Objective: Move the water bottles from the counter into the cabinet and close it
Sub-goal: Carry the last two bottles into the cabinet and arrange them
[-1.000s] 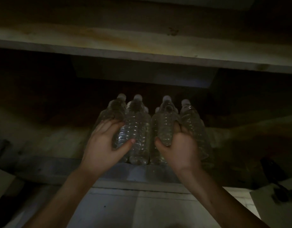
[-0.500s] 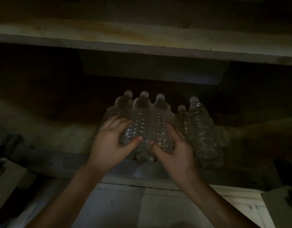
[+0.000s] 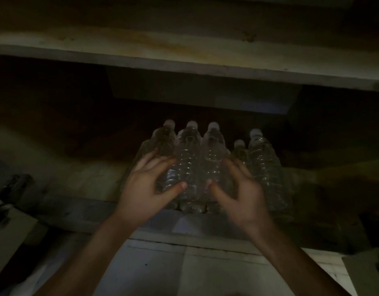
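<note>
Several clear water bottles with white caps stand upright in a tight group on the floor of the dark cabinet (image 3: 77,212). Three front bottles (image 3: 189,159) stand side by side, with a taller one (image 3: 263,165) and a half-hidden one (image 3: 240,146) to their right. My left hand (image 3: 145,189) lies spread against the left bottles, thumb on the middle one. My right hand (image 3: 242,195) is blurred, its fingers loosely spread at the right side of the three bottles. Neither hand visibly grips a bottle.
A pale wooden rail (image 3: 184,54) spans the top of the cabinet opening. Open door panels show at the left edge (image 3: 9,231) and lower right (image 3: 366,272). Light floor (image 3: 163,270) lies below the cabinet front. The interior behind the bottles is dark.
A second ago each hand held a pair of bottles. The middle bottles were then pushed together to the left; now both hands have loosened and drawn slightly back.
</note>
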